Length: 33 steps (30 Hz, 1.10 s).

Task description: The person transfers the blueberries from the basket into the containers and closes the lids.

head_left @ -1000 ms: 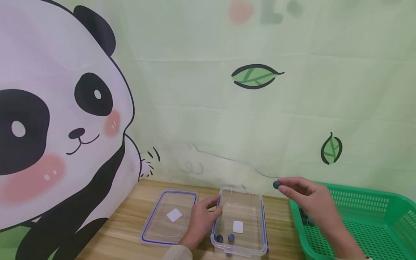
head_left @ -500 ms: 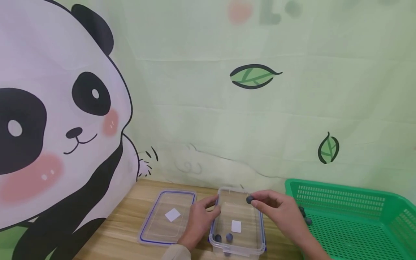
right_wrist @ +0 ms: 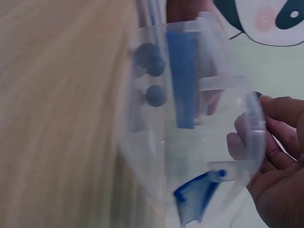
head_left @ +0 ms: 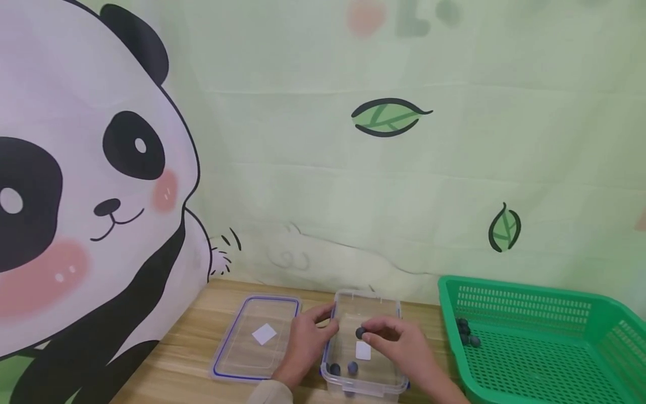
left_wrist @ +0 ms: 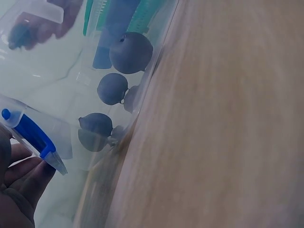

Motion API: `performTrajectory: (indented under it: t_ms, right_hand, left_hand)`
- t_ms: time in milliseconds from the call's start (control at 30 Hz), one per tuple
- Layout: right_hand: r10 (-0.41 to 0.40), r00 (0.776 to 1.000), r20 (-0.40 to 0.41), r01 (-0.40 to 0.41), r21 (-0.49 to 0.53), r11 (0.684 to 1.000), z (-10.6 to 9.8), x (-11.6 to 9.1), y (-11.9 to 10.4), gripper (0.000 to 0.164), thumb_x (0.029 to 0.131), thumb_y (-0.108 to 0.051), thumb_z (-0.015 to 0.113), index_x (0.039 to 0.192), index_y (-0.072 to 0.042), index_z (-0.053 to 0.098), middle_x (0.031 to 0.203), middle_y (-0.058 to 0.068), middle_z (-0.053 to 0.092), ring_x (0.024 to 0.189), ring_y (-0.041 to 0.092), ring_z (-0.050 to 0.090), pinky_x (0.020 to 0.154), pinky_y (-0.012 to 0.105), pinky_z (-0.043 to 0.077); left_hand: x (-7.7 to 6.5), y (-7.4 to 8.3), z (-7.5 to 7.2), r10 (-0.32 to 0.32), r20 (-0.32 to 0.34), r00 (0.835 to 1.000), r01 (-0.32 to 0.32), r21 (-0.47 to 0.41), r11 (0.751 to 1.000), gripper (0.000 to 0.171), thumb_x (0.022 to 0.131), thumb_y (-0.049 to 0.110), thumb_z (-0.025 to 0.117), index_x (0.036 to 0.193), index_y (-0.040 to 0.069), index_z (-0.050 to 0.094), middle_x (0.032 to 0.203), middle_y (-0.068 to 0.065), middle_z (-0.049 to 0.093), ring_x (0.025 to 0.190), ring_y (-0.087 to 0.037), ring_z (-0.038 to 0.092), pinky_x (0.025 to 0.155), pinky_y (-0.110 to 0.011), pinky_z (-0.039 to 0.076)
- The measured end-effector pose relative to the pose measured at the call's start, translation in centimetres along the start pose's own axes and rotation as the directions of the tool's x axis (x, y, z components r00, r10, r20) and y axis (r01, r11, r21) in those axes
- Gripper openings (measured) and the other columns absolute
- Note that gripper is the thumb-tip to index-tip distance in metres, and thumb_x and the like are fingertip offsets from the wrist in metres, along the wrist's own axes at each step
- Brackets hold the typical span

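Note:
A clear plastic food container [head_left: 378,388] with blue side latches stands lidless on the wooden table. Several blueberries [head_left: 353,368] lie in its near end. My right hand [head_left: 406,349] pinches another blueberry [head_left: 360,333] between thumb and index finger, over the middle of the container. On the left side, my left hand [head_left: 305,341] grips the container's edge, its fingertips beside a blue latch [left_wrist: 34,135] in the left wrist view. The right wrist view shows the held berry mostly hidden behind the fingers [right_wrist: 285,111].
A clear lid [head_left: 237,345] with a blue seal and a white square label lies left of the container. To the right is a green plastic basket [head_left: 530,292] with several blueberries [head_left: 474,341] at its left side. A panda-printed cloth [head_left: 303,185] hangs behind.
My right hand has brought the pinched blueberry from above the basket leftward and down over the container. The left hand stays at the container's side. The head view has shifted slightly.

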State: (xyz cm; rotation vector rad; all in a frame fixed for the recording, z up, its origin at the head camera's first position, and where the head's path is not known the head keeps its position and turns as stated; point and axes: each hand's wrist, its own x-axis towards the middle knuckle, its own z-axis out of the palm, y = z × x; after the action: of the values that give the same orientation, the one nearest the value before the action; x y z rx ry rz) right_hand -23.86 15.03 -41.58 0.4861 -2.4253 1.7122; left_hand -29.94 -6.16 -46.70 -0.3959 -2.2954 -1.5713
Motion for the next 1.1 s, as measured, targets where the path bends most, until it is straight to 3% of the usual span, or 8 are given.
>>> performTrajectory:
  t_ms: [533, 1100]
  right_hand:
    - [-0.114, 0.993, 0.000, 0.112, -0.184, 0.977, 1.1, 0.4, 1.9, 0.010, 0.093, -0.004, 0.080, 0.102, -0.006, 0.080, 0.096, -0.001, 0.079, 0.089, 0.016, 0.075, 0.079, 0.024, 0.062]
    - [-0.140, 0.990, -0.019, 0.133, -0.220, 0.966, 1.2, 0.4, 2.3, 0.011, 0.093, -0.001, 0.079, 0.103, -0.005, 0.079, 0.100, 0.007, 0.079, 0.092, 0.016, 0.075, 0.083, 0.032, 0.063]
  left_hand:
    - [0.1, 0.1, 0.0, -0.014, -0.001, 1.000, 0.014, 0.001, 1.000, 0.041, 0.089, 0.007, 0.074, 0.129, -0.001, 0.074, 0.117, -0.014, 0.078, 0.116, -0.036, 0.072, 0.094, -0.048, 0.061]
    - [0.0, 0.0, 0.0, -0.013, 0.000, 1.000, 0.013, 0.003, 1.000, 0.040, 0.090, 0.007, 0.074, 0.129, -0.001, 0.073, 0.119, -0.016, 0.077, 0.116, -0.037, 0.072, 0.092, -0.045, 0.062]
